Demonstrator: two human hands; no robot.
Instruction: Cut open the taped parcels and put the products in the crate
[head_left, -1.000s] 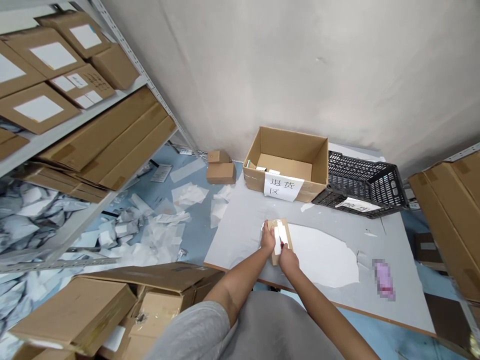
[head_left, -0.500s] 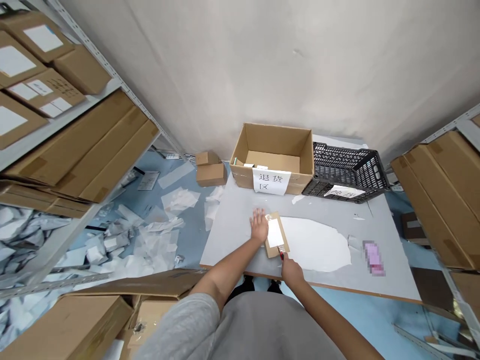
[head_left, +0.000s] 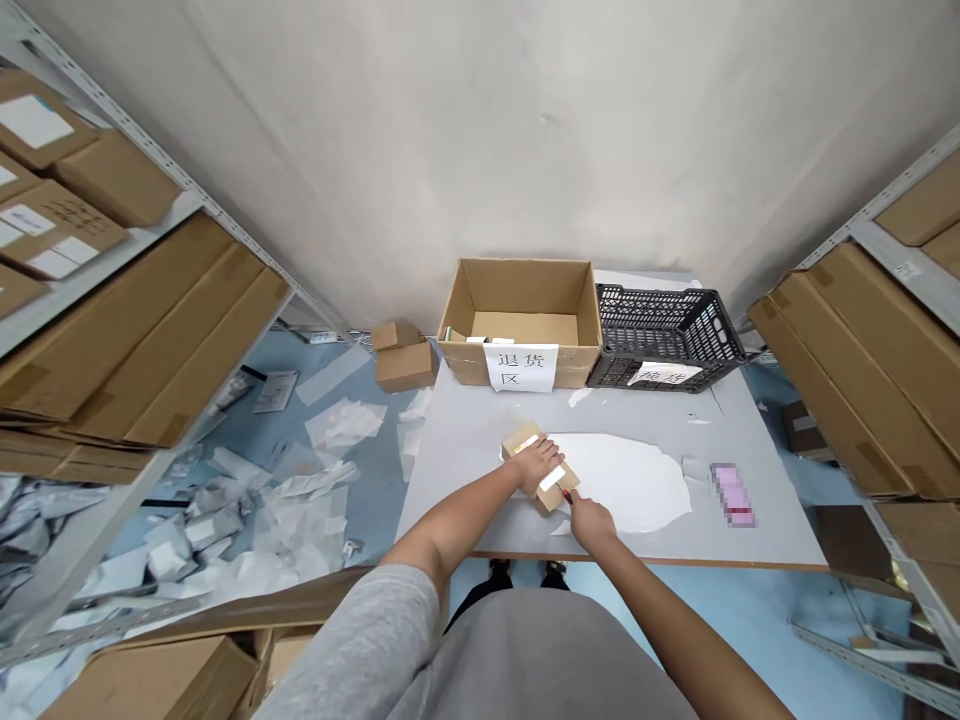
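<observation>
On the table in front of me, a small cardboard box lies at a slant, a white label on its top. My left hand lies across the box and grips it, its fingers reaching over to the far edge and covering part of the label. In my right hand is a red box cutter, its front end at the near right end of the box. Whether the blade is in the cardboard is too small to tell. White paper lies flat to the right of the box.
An open carton with a paper sign and a black plastic crate stand along the table's back. A pixelated pink item lies at the right. Shelves with boxes flank both sides; paper scraps litter the floor.
My left hand has moved from the box's left side onto its top. The box has turned to a steeper slant. My right hand stays at its near end with the cutter. The view has shifted.
</observation>
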